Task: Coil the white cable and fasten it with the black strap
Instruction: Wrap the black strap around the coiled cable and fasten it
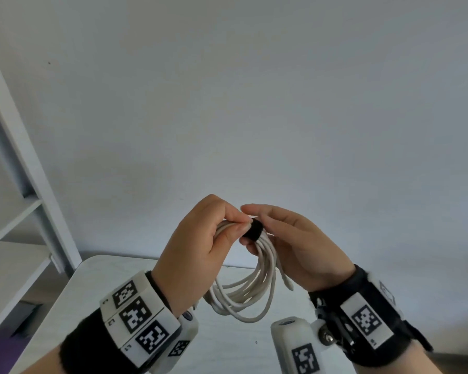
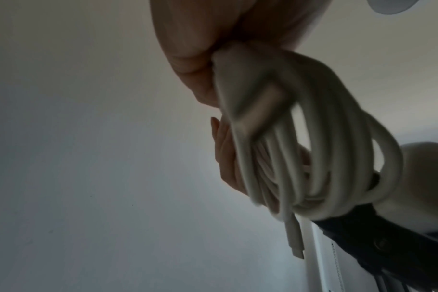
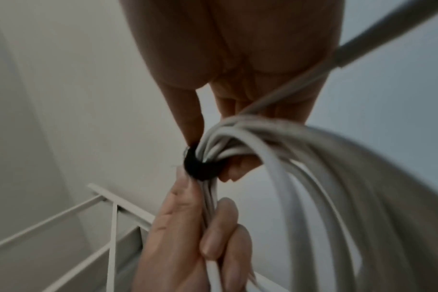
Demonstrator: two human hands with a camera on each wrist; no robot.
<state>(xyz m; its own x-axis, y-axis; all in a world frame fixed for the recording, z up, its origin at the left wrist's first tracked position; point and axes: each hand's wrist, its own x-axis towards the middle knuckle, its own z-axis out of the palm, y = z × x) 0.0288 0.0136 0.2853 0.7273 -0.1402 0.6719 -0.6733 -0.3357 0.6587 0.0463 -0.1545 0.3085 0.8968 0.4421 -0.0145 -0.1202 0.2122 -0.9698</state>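
Both wrists wear black fabric cuffs (image 1: 87, 338) carrying white blocks printed with black-and-white square tags (image 1: 133, 314); a white camera pod (image 1: 295, 346) with its own tag hangs under the right wrist, bolted on with a silver screw (image 1: 327, 338); hands bare.

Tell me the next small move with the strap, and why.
Probably press the black strap closed along its length with the right hand, then let go. The strap already wraps the gathered white cable, the right hand's thumb and fingers pinch it, and the left hand grips the bundle just beside it. Whether its end is stuck down cannot be seen.
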